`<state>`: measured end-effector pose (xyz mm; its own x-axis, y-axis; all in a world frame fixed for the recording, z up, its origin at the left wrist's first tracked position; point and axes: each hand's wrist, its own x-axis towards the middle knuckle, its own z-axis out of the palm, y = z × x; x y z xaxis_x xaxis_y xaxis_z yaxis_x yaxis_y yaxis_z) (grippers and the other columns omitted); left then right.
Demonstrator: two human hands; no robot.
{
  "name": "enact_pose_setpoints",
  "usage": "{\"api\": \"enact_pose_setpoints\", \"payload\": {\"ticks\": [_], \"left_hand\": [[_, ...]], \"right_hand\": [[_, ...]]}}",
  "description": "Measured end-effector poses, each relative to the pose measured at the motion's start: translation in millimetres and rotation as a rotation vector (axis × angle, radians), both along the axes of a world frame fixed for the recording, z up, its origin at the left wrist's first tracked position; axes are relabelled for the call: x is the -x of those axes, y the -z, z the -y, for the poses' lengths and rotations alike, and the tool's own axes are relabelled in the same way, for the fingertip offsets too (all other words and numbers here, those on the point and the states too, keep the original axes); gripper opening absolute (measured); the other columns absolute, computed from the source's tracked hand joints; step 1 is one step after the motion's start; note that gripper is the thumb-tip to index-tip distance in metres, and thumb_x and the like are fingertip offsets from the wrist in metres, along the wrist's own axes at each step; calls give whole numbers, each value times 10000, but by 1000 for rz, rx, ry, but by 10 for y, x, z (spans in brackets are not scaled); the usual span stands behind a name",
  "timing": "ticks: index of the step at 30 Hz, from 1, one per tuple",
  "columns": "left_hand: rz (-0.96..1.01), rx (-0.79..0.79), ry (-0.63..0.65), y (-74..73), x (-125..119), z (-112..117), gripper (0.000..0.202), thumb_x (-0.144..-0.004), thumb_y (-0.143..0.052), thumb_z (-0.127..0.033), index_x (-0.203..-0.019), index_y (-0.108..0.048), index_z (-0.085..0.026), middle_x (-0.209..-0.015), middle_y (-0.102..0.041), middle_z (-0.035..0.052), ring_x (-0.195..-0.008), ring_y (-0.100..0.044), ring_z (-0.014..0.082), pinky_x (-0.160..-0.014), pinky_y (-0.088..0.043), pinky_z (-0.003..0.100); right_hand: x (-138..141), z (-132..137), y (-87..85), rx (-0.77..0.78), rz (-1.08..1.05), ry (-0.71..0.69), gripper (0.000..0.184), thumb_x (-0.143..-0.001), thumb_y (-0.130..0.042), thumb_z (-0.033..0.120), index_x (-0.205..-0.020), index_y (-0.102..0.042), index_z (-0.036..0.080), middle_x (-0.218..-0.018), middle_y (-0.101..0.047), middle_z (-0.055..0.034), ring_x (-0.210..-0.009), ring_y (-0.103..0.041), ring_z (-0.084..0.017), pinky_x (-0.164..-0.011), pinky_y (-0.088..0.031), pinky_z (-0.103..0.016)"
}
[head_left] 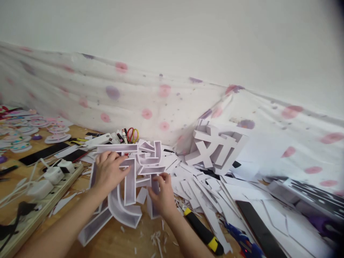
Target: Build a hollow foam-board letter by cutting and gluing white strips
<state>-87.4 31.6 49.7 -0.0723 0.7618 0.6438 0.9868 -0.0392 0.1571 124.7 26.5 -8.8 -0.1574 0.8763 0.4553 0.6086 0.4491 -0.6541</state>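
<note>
A white hollow foam-board character (pixel 130 186), its open side up, lies on the wooden table in front of me. My left hand (pixel 110 170) lies over its upper left part, the fingers bent round a raised wall. On the right side my right hand (pixel 162 193) pinches the top edge of an upright wall, thumb and fingers close together. Parts of the walls are hidden under both hands. Thin white scraps (pixel 157 240) are scattered below the character.
Another white character (pixel 217 147) leans against the patterned plastic sheet (pixel 163 104). White offcuts, a black-and-yellow utility knife (pixel 202 229), a blue glue gun (pixel 243 240) and a long dark bar (pixel 259 224) lie right. A power strip (pixel 57 199), phone (pixel 44 153) and scissors (pixel 133 135) are left and behind.
</note>
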Motion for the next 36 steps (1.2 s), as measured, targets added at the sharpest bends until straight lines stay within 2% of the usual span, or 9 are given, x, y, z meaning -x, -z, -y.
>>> {"api": "enact_pose_setpoints", "payload": {"ticks": [4, 9, 11, 13, 16, 21, 24, 28, 36], "left_hand": [[3, -223, -8, -140, -112, 220, 235, -773, -577, -400, -947, -699, -299, -813, -572, 70, -1001, -456, 306, -921, -298, 507], [-9, -231, -39, -115, -197, 245, 207, -772, -593, -395, -928, -701, -313, -813, -567, 59, -1001, -463, 296, -915, -306, 481], [-30, -216, -52, -105, -213, 218, 201, -772, -595, -395, -927, -698, -319, -817, -574, 53, -1011, -464, 294, -908, -308, 472], [-46, -208, -71, -104, -222, 200, 204, -769, -598, -398, -928, -695, -316, -816, -581, 52, -1012, -460, 296, -898, -310, 471], [-41, -214, -89, -107, -220, 197, 209, -764, -601, -407, -912, -701, -300, -807, -582, 57, -999, -458, 301, -878, -322, 476], [-38, -206, -82, -91, -200, 204, 247, -758, -600, -451, -918, -704, -295, -801, -571, 58, -995, -470, 307, -877, -341, 495], [-42, -214, -78, -71, -191, 196, 270, -753, -601, -472, -934, -700, -298, -794, -573, 61, -992, -465, 309, -868, -353, 509], [-30, -242, -77, -44, -178, 177, 272, -769, -583, -470, -936, -699, -290, -781, -568, 61, -990, -463, 305, -877, -358, 503], [17, -243, -53, -28, -137, 174, 260, -764, -594, -456, -921, -704, -279, -783, -561, 56, -977, -471, 292, -868, -375, 478]], "right_hand": [[-78, 79, -68, -141, -38, 37, 167, -726, -592, 170, -887, -566, 207, -1074, -435, -102, -993, -485, -227, -839, -458, -375], [-133, 249, -182, -185, -107, 128, 92, -800, -516, 265, -813, -580, 201, -917, -524, -90, -864, -517, -213, -769, -440, -360], [-83, 334, -176, -9, -206, 61, 197, -830, -472, 341, -712, -549, 204, -704, -536, -37, -674, -519, -171, -643, -432, -303], [34, 402, -116, 282, -395, -55, 287, -822, -453, 457, -677, -506, 215, -524, -471, 28, -478, -436, -123, -487, -368, -245], [291, 420, -7, 689, -764, -163, 385, -718, -483, 614, -764, -460, 233, -437, -420, 89, -327, -280, -83, -342, -217, -203], [613, 242, -54, 906, -1047, -58, 288, -785, -404, 508, -683, -410, 239, -410, -283, 115, -328, -167, -75, -339, -122, -190], [710, 149, -125, 853, -1030, 40, 318, -816, -372, 465, -590, -340, 244, -421, -202, 107, -349, -141, -83, -346, -127, -207], [791, 110, -117, 703, -940, 165, 329, -838, -378, 395, -549, -332, 245, -437, -238, 76, -383, -232, -107, -364, -219, -229], [774, 44, -42, 605, -616, 175, 378, -895, -219, 272, -523, -285, 247, -478, -348, 22, -472, -430, -150, -503, -396, -253]]}}
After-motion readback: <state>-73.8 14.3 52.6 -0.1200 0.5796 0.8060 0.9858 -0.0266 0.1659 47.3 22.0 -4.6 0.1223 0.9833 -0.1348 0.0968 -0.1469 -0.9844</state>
